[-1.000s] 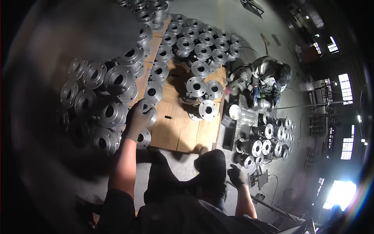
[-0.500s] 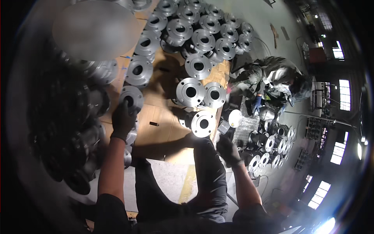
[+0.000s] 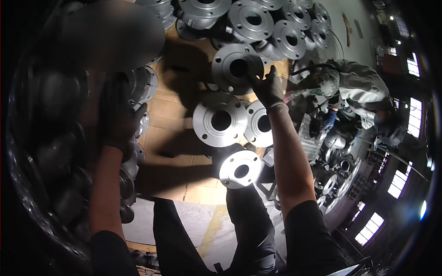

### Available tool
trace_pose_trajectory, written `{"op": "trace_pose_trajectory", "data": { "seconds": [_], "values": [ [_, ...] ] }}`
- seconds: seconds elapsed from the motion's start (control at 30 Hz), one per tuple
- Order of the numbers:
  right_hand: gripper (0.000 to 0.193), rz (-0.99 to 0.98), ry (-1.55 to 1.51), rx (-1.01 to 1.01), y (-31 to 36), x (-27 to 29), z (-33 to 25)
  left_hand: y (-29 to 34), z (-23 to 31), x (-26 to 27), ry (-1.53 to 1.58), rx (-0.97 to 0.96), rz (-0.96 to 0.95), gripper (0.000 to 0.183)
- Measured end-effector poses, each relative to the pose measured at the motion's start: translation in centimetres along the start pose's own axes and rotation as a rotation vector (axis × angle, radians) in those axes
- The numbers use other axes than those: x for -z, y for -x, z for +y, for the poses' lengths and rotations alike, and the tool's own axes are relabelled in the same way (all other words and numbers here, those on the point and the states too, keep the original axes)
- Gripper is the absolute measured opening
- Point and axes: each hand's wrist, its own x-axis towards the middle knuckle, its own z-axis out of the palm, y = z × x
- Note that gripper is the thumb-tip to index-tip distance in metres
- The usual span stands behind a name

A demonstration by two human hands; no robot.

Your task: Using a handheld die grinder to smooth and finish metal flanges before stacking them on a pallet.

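My right hand [image 3: 268,89], in a dark glove, reaches to a grey flanged metal fitting [image 3: 224,60]. Its fingers are spread, some at the round bore and one pointing up beside the rim. My left hand [image 3: 117,115], also gloved, is over the shadowed stack at the left, nearest to a flanged fitting [image 3: 146,84]. Its thumb sticks out to the side, but darkness hides the other fingers and any grip. Closer to me stand a wide flanged fitting [image 3: 205,115], another partly behind my right forearm [image 3: 254,131], and a brightly lit one [image 3: 229,170] by my knee.
Brown cardboard [image 3: 168,119] lies under the fittings. Several more flanged fittings [image 3: 264,20] crowd the far side, and dark ones [image 3: 60,152] are piled at the left. A co-worker [image 3: 363,85] bends over other fittings [image 3: 330,184] at the right.
My right hand has moved up and forward from beside my knee to the fitting's bore. My left hand has left a flange and shifted left into shadow. The view has moved closer to the fittings.
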Motion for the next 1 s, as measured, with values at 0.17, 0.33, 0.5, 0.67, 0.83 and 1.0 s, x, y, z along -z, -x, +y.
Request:
{"op": "trace_pose_trajectory", "data": {
  "seconds": [0.17, 0.33, 0.5, 0.67, 0.83, 1.0],
  "values": [
    [0.078, -0.051, 0.119, 0.281, -4.0, -5.4, 2.1, -0.3, -0.3, 0.4, -0.043, 0.004, 0.028, 0.099],
    [0.042, -0.028, -0.07, -0.104, -4.7, -7.5, 4.4, -0.9, -0.3, 1.1, 0.084, 0.063, -0.066, 0.101],
    [0.036, -0.06, -0.267, -0.16, -3.3, -5.2, 0.5, -1.1, -0.4, 1.4, 0.053, 0.074, -0.069, 0.098],
    [0.042, 0.056, -0.15, -0.027, -2.6, -4.8, -6.3, -0.8, -0.5, 0.6, 0.066, 0.094, -0.05, 0.098],
    [0.034, -0.141, -0.192, 0.124, -4.1, -4.1, -11.0, -0.5, -0.8, 0.2, 0.108, 0.097, -0.041, 0.1],
    [0.038, -0.157, -0.15, 0.133, -6.5, -7.6, -14.6, -0.5, -1.0, 0.3, 0.104, 0.06, -0.024, 0.1]
  ]
}}
